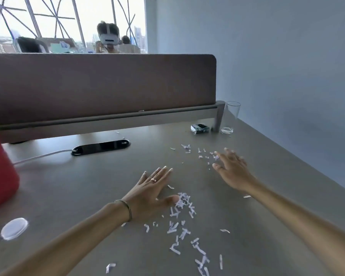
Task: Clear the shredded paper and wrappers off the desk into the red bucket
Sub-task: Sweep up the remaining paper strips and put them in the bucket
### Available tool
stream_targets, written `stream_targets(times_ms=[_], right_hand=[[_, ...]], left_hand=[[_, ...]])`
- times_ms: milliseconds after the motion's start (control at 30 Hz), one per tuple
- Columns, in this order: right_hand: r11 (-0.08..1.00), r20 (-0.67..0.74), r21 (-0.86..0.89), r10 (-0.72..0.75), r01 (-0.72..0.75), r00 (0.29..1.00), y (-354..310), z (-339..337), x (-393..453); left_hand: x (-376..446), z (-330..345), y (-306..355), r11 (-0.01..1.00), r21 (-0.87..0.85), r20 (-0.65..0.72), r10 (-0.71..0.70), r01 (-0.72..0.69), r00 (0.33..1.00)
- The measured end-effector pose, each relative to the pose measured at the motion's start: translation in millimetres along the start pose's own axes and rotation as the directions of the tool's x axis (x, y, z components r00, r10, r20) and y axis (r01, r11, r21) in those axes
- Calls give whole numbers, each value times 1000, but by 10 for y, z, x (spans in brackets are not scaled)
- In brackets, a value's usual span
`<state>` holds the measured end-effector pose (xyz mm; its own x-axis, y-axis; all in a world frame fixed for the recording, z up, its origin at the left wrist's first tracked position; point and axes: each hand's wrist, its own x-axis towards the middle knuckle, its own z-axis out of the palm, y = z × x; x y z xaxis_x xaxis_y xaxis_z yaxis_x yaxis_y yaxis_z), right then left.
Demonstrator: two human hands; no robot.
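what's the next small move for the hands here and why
Probably sweep the right hand back toward the left hand, dragging the far scatter of shredded paper into the nearer pile. Both hands are open and hold nothing, the scraps lie in two loose patches, and the red bucket stands off to the left, so gathering one heap first seems sensible.

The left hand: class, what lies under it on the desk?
The left hand lies flat on the desk, its thumb against a heap of shredded paper. Any shreds beneath the palm are covered and cannot be seen.
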<state>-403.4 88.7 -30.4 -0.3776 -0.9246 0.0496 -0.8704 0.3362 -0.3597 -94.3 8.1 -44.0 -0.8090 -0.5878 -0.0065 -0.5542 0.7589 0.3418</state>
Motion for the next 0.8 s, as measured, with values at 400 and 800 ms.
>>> stream_targets(times_ms=[400, 800], right_hand=[[983, 154, -134, -102, 123, 983, -92, 226, 876], [807, 331, -37, -547, 590, 769, -902, 432, 507]], left_hand=[[571, -78, -366, 989, -26, -184, -146, 144, 972], [473, -131, -477, 980, -68, -196, -198, 188, 960]])
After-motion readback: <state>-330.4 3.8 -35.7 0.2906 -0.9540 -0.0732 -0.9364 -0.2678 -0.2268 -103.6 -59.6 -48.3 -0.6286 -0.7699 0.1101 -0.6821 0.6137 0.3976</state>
